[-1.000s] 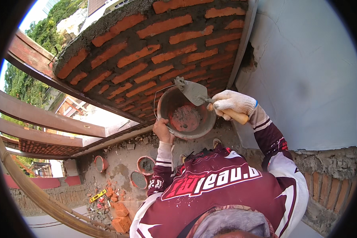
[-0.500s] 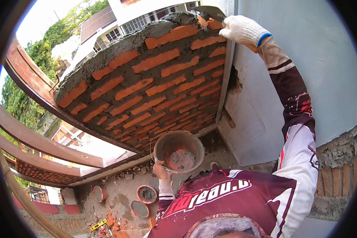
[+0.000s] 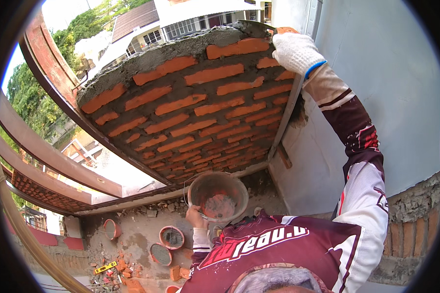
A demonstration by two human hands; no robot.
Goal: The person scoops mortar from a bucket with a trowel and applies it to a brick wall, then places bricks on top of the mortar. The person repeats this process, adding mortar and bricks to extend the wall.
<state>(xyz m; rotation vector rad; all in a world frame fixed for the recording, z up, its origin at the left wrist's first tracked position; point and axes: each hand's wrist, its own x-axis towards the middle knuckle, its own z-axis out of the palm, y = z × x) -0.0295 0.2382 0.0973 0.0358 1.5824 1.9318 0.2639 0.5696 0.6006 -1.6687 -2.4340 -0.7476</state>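
My right hand (image 3: 298, 52), in a white knitted glove with a blue cuff, is closed on a trowel at the top right end of a brick wall (image 3: 220, 74). The trowel's blade (image 3: 255, 27) points left and lies low over the wet grey mortar (image 3: 181, 45) along the top course; most of the handle is hidden in the glove. An orange brick (image 3: 286, 30) shows just behind the glove. Bare, my left hand (image 3: 196, 218) grips the near left rim of a round bucket (image 3: 238, 191), which has some mortar (image 3: 219, 206) at its bottom.
A pale wall panel (image 3: 366, 97) rises on the right, with a metal upright (image 3: 293, 100) at the brickwork's end. Brown beams (image 3: 58, 151) run along the left. Small mortar buckets (image 3: 160, 254), a yellow spirit level (image 3: 105, 267) and broken bricks (image 3: 134, 284) are on the floor.
The trowel has come down from a tilted position to lie flatter near the mortar on the wall top. My view has shifted; my left hand still holds the bucket.
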